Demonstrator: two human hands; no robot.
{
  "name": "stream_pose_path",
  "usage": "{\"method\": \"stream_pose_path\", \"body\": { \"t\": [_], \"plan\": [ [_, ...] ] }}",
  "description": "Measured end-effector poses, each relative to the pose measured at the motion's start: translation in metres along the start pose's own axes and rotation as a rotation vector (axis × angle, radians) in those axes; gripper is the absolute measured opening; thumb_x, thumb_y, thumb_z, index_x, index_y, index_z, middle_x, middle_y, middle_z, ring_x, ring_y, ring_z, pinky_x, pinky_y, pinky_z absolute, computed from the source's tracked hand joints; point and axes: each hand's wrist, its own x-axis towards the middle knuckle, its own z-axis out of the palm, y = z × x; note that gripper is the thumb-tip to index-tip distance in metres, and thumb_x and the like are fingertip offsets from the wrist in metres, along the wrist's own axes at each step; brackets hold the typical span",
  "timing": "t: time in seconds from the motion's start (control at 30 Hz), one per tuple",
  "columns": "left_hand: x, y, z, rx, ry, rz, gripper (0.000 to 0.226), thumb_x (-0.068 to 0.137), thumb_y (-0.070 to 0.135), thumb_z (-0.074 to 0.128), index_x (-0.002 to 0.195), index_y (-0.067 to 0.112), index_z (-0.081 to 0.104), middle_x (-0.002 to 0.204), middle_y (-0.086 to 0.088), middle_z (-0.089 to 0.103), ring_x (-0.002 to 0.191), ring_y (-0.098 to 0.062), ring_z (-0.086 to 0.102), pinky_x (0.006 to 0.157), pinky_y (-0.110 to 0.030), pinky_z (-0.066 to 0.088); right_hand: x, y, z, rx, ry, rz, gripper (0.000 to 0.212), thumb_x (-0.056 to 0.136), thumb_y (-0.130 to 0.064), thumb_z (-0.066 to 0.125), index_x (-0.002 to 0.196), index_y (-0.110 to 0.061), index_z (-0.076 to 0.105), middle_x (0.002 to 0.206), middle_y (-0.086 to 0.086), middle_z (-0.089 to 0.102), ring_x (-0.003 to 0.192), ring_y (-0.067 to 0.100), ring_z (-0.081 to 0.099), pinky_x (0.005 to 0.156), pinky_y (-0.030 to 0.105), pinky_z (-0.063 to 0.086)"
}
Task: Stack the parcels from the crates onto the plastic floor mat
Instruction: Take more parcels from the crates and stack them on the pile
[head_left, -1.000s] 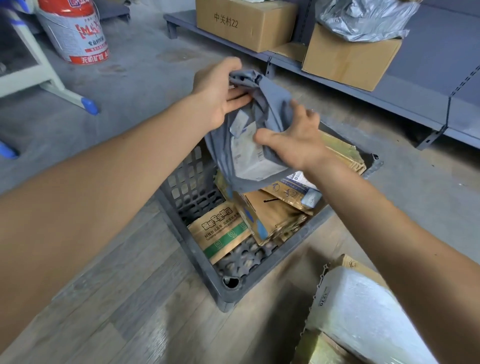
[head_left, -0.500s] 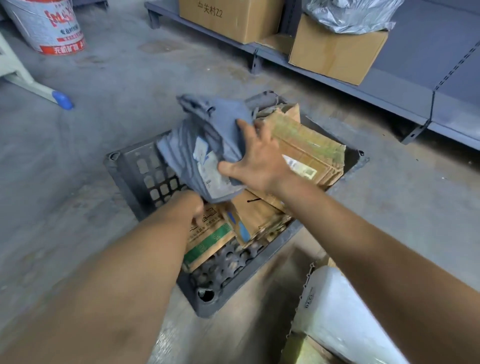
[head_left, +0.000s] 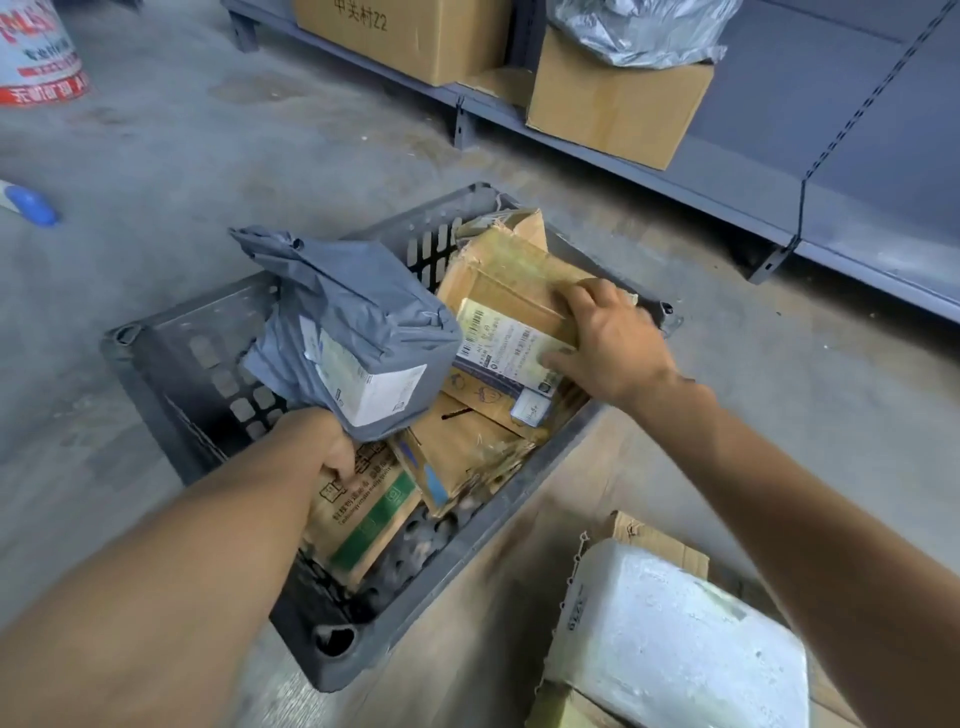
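Note:
A dark grey plastic crate (head_left: 171, 358) stands on the floor with several cardboard parcels in it. My left hand (head_left: 332, 452) holds a grey plastic mailer bag (head_left: 358, 332) with a white label from below, raised over the crate's left side. My right hand (head_left: 613, 348) grips a flat cardboard box (head_left: 498, 291) with a printed label at the crate's far right corner, fingers over its far edge. A box with green print (head_left: 363, 514) and a brown box (head_left: 462, 447) lie lower in the crate. The wood-patterned floor mat (head_left: 561, 499) lies to the crate's right.
A white foam-wrapped parcel (head_left: 675, 639) rests on cardboard on the mat at the lower right. A low grey shelf (head_left: 831, 171) behind the crate carries two big cartons (head_left: 618, 104). A paint bucket (head_left: 36, 57) and a blue-capped leg (head_left: 28, 205) stand at the far left.
My right hand let go of the grey mailer bag and moved right onto the labelled cardboard box. My left hand took over the bag from beneath.

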Motion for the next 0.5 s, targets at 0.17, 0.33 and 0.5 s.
{"method": "stream_pose_path", "body": {
  "t": [0.17, 0.33, 0.5],
  "plan": [
    [-0.017, 0.002, -0.003, 0.040, -0.066, -0.060, 0.074, 0.099, 0.048, 0.051, 0.152, 0.002, 0.026, 0.153, -0.010, 0.039, 0.139, -0.023, 0.040, 0.106, -0.029, 0.039, 0.011, 0.002, -0.002, -0.095, 0.073, -0.014, 0.077, 0.073, -0.059, 0.075, 0.131, -0.015, 0.049, 0.123, 0.010, 0.050, 0.117, 0.031, 0.046, 0.101, 0.044, 0.040],
    [-0.014, 0.018, 0.004, 0.067, 0.092, 0.203, 0.068, 0.097, 0.052, 0.054, 0.152, 0.016, 0.034, 0.150, -0.006, 0.042, 0.133, -0.028, 0.044, 0.108, -0.038, 0.040, 0.015, 0.006, 0.003, -0.011, 0.089, -0.013, 0.072, 0.075, -0.052, 0.076, 0.134, -0.019, 0.051, 0.126, 0.010, 0.050, 0.119, 0.033, 0.046, 0.100, 0.050, 0.043],
    [-0.030, 0.030, 0.001, -0.311, -0.097, 0.476, 0.121, 0.059, 0.078, 0.073, 0.155, 0.022, 0.024, 0.159, -0.006, 0.027, 0.141, -0.034, 0.034, 0.115, -0.049, 0.031, 0.015, 0.014, 0.003, 0.054, 0.135, 0.214, 0.088, 0.068, -0.066, 0.075, 0.135, -0.014, 0.049, 0.128, 0.012, 0.046, 0.121, 0.035, 0.045, 0.092, 0.051, 0.048]
  ]
}}
